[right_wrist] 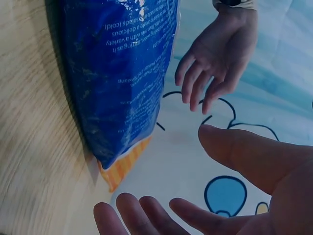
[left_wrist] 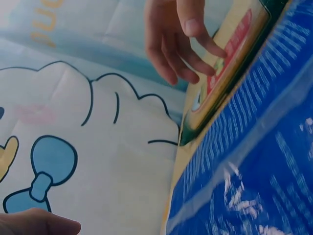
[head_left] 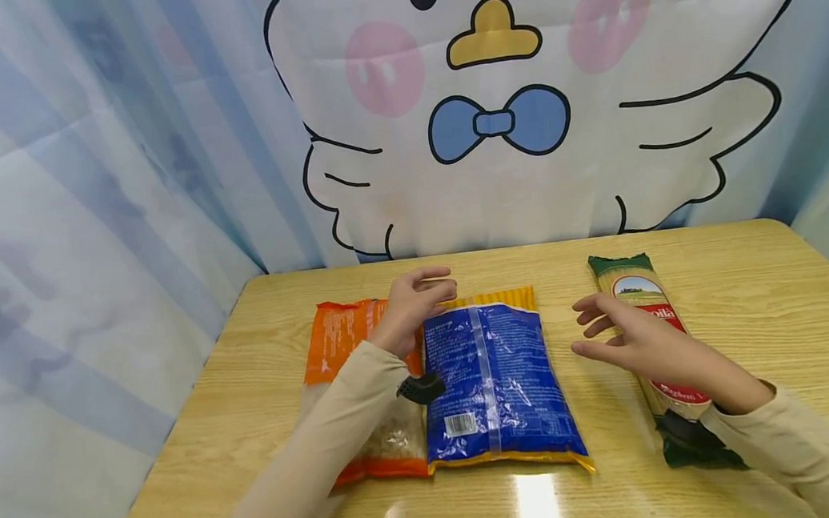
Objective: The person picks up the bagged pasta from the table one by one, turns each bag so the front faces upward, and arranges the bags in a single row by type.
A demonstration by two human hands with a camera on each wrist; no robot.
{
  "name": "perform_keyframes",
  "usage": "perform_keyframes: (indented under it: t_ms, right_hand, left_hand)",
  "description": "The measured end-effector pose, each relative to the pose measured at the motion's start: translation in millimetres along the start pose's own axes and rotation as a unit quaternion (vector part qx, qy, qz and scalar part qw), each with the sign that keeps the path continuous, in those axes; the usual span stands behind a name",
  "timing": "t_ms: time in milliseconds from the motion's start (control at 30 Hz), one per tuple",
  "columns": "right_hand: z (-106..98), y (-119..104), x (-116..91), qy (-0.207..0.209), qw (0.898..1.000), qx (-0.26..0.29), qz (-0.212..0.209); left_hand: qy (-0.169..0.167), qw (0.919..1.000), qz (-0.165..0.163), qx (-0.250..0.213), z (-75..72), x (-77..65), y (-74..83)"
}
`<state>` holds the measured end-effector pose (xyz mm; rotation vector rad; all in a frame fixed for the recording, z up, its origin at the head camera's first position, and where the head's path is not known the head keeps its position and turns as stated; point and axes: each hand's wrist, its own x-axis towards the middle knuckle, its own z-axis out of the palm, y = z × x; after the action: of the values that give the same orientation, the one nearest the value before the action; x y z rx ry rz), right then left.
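A blue plastic bag with a yellow striped edge (head_left: pixel 498 381) lies flat on the table, its printed side and barcode up. Left of it, touching its edge, lies an orange bag with a clear lower part (head_left: pixel 337 341). My left hand (head_left: pixel 412 307) hovers over the seam between these two bags, fingers loosely bent, holding nothing. At the right lies a long spaghetti packet (head_left: pixel 633 285) with green ends. Above its middle my right hand (head_left: pixel 633 340) hangs with fingers spread and nothing in it, partly hiding the label. In the right wrist view the blue bag (right_wrist: pixel 117 73) stands beside the empty right hand.
The wooden table (head_left: pixel 554 506) carries all three packets, with bare wood between the blue bag and the spaghetti. A curtain with a cartoon bird (head_left: pixel 504 196) hangs behind the far edge, and more curtain (head_left: pixel 62 276) runs down the left side.
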<state>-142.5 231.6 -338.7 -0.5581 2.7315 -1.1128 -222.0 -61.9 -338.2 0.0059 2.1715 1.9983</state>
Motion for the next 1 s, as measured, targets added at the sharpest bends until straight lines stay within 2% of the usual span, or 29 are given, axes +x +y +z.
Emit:
perform_keyframes:
  t_ms: [333, 567, 733, 867, 1000]
  right_hand:
    - [10, -2, 2, -0.015, 1.000, 0.027, 0.006]
    - [16, 0, 5, -0.031, 0.999, 0.039, 0.013]
    - [19, -1, 5, -0.042, 0.998, 0.051, 0.013]
    - [21, -1, 5, -0.055, 0.997, 0.058, 0.017]
    - [24, 1, 5, -0.077, 0.992, 0.095, 0.026]
  left_hand:
    - [0.023, 0.9994, -0.018, 0.021, -26.0, -4.4, -10.5]
    - [0.024, 0.9985, -0.032, 0.036, -32.8, -7.0, -13.7]
    - [0.022, 0.9971, -0.054, 0.049, -33.0, -7.5, -14.5]
    - [0.013, 0.9956, -0.076, 0.053, -32.4, -7.5, -13.8]
    - [-0.020, 0.9926, -0.102, 0.062, -33.1, -6.9, -14.0]
